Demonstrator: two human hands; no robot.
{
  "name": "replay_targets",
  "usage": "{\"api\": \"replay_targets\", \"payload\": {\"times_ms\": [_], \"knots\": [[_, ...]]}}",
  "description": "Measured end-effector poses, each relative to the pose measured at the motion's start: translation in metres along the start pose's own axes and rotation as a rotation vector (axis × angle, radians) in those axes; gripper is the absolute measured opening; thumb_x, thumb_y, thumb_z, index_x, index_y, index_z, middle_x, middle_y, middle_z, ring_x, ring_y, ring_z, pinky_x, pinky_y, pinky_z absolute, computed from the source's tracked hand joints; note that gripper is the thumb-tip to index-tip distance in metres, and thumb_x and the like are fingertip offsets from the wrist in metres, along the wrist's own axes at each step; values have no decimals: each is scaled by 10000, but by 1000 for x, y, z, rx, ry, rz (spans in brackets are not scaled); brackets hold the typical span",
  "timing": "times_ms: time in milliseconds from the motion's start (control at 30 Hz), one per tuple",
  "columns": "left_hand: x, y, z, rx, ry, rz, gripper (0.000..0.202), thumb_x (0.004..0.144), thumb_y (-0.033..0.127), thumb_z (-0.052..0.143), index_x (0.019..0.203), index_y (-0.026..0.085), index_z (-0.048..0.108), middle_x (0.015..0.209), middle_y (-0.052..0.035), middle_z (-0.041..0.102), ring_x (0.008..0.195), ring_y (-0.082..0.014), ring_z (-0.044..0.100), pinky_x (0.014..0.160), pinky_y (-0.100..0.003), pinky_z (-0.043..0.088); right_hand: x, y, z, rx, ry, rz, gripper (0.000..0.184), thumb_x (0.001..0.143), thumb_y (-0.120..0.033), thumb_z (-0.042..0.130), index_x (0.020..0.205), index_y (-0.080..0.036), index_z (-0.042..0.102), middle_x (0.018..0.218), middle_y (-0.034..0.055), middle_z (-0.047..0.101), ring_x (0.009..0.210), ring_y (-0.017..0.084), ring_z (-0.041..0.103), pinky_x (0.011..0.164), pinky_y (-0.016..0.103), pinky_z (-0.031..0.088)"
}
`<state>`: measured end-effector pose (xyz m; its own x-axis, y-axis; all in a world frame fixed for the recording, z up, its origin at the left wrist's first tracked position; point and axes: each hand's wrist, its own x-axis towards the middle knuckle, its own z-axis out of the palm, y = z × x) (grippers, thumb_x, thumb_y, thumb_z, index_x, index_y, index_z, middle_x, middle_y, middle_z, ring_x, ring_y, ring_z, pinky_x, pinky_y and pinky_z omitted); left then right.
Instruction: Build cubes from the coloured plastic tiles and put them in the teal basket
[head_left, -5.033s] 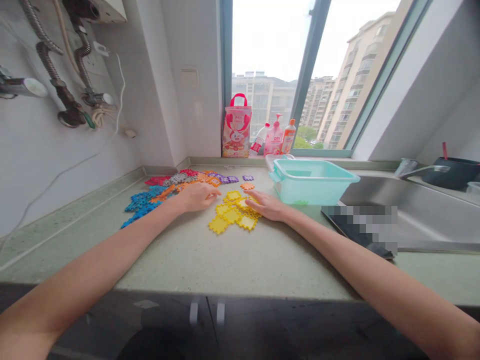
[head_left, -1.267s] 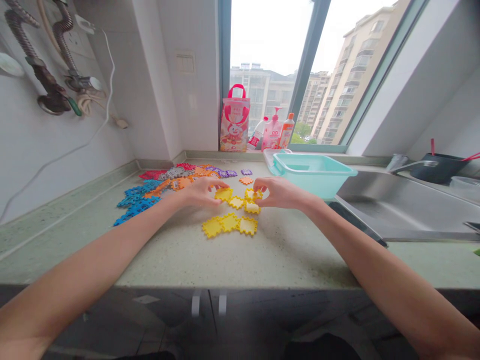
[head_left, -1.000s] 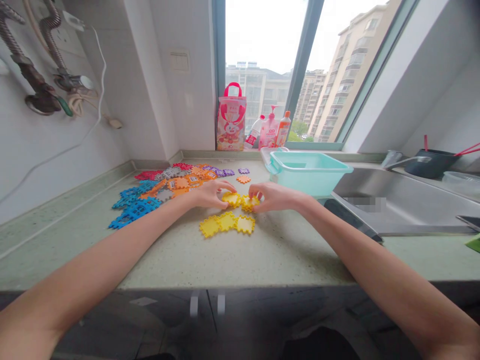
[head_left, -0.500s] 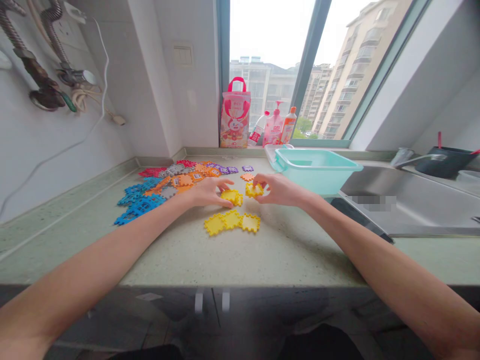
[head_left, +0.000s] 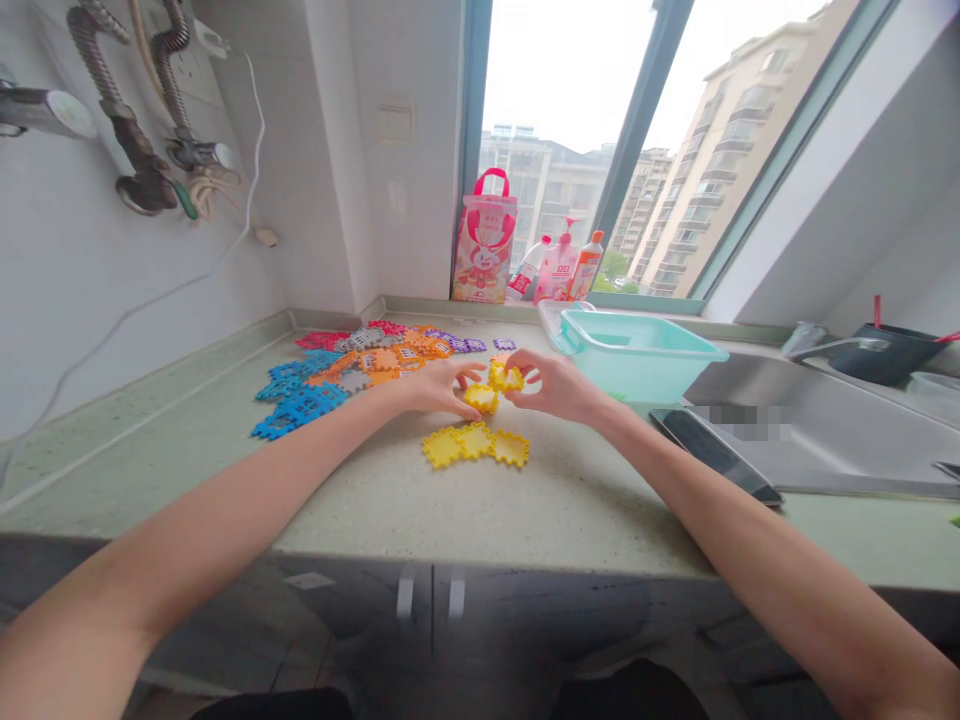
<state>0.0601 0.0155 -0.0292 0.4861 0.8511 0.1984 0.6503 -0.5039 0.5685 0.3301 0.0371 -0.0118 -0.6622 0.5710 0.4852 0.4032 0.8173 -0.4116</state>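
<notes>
Three front-row yellow tiles point(head_left: 475, 440) — three bottles point(head_left: 557, 275), one tub point(head_left: 645, 378)

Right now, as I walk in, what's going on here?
Someone's right hand holds a yellow notched piece, while the left hand is at another yellow piece; its grip is hard to tell. Three more yellow pieces lie nearer the viewer. A multicoloured pile sits to the left, and a turquoise tub stands to the right.

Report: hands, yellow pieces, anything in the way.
Left hand at one yellow piece, grip unclear. Right hand pinching another piece. Three more pieces nearer the body. Teal box at right, out of the way.
</notes>
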Motion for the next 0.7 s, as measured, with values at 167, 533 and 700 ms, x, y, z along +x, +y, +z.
{"api": "replay_targets", "payload": {"times_ms": [167,533,700], "knots": [[-4,0,-6,-46,-13,16,856,694,448,892,1463,233,582,1160,-79,762,1049,-243,701,892,-335,513,5,-6,11,-9,-6,-15,326,823,-305,759,1128,-222,678,1114,54,750,931,190,702,855,338,573],[-4,0,9,32,96,22,812,708,460,839,1442,210,595,996,-31,731,894,-209,677,803,-317,501,1,-3,20,-15,-91,-24,285,862,-303,756,1136,-234,717,1105,37,774,970,194,726,858,319,555],[-3,4,12,41,135,26,710,729,439,801,1388,239,629,1033,-25,734,841,-190,662,728,-290,494,0,-3,23,1,-97,-20,432,869,-331,759,1278,-246,650,1183,56,754,974,203,729,877,338,555]]}}
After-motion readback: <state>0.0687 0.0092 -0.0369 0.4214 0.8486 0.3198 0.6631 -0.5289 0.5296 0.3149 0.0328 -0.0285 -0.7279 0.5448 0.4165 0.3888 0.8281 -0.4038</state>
